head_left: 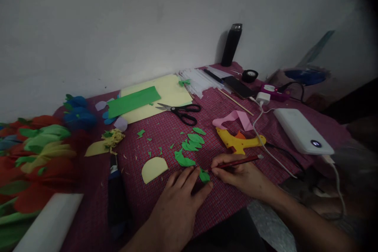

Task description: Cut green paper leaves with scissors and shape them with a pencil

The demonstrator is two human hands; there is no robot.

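Observation:
My right hand is closed around a red pencil, its tip down at a small green paper piece. Flat on the table, my left hand has its fingers spread, with fingertips and thumb at the edges of that piece, pressing it down. Just beyond lie several green leaf-shaped cutouts and a curved green scrap. A pale yellow paper shape with a rounded edge rests left of my left hand. Black-handled scissors lie farther back, blades parted.
A yellow glue gun, pink paper strip, white power bank and cables sit on the right. Glue sticks, a phone and a black bottle stand behind. Paper flowers fill the left; green paper lies on yellow sheets.

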